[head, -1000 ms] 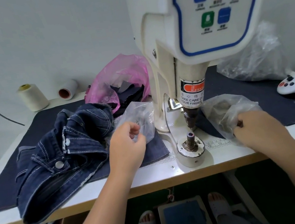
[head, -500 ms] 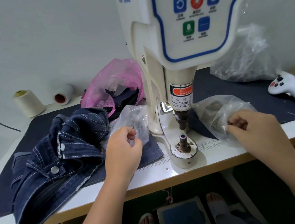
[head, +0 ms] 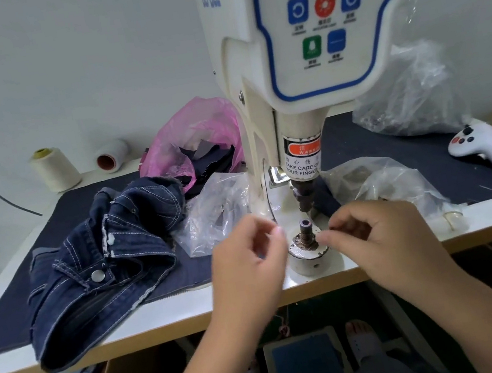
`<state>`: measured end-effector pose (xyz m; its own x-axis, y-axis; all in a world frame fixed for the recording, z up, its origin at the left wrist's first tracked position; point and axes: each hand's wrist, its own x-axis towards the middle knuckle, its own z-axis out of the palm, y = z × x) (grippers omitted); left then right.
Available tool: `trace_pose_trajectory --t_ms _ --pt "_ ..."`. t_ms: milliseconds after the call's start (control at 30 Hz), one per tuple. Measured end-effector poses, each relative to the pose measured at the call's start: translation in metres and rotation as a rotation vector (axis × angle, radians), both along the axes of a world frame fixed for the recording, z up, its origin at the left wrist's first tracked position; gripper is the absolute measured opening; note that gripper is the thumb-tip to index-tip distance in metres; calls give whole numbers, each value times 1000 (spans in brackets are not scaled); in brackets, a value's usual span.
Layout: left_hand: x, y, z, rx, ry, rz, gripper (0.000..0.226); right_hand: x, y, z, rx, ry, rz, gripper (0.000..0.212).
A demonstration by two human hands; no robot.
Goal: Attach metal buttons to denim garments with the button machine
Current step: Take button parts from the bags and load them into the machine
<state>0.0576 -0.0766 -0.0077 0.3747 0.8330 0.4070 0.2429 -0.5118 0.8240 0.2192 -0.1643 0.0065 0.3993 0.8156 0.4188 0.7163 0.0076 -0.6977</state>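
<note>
Both hands have pulled out of the clear plastic bags and come in to the lower die (head: 306, 231) of the button machine (head: 295, 46). Right hand (head: 376, 242) has its fingers (head: 324, 238) curled in a pinch on something small and dark, probably a button part, though it's too blurry to swear by. Left hand (head: 248, 261) is curled too, but I can't tell if it holds anything. Looks like loading comes next; the denim garment (head: 100, 264) sits off to the left on the worktop (head: 174, 310), one button (head: 97, 276) already on it.

Side of the cream-white metal button machine (head: 245, 38): "BEFULL" in blue
Red-and-black warning sticker on its press column (head: 303, 159): "WARNING", "TAKE CARE OF YOUR FINGER"
</note>
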Motion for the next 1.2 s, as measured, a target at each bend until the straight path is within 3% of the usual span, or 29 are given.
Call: trace_pose_trajectory --t_ms 100,167,300,467,600,800,1033,1200 --pt "13 -16 12 -45 145 -121 18 -5 2 9 -22 -74 34 14" --pt "16 -13 23 -111 123 -181 17 -3 3 14 -29 -89 35 15" --pt "12 -7 36 -340 88 -345 16 1 3 16 -115 -24 115 21" --pt "4 2 39 -383 255 -395 28 -1 2 11 -166 89 255 17" --pt "-1 10 39 -555 241 -505 15 -4 2 7 -162 146 288 21" --pt "0 18 38 -723 235 -602 13 -8 2 3 -125 148 294 26" --pt "19 16 25 -837 -78 -251 28 1 2 -2 2 238 214 30" --pt "31 9 25 -873 -172 -208 26 3 -2 -9 -24 229 201 24"
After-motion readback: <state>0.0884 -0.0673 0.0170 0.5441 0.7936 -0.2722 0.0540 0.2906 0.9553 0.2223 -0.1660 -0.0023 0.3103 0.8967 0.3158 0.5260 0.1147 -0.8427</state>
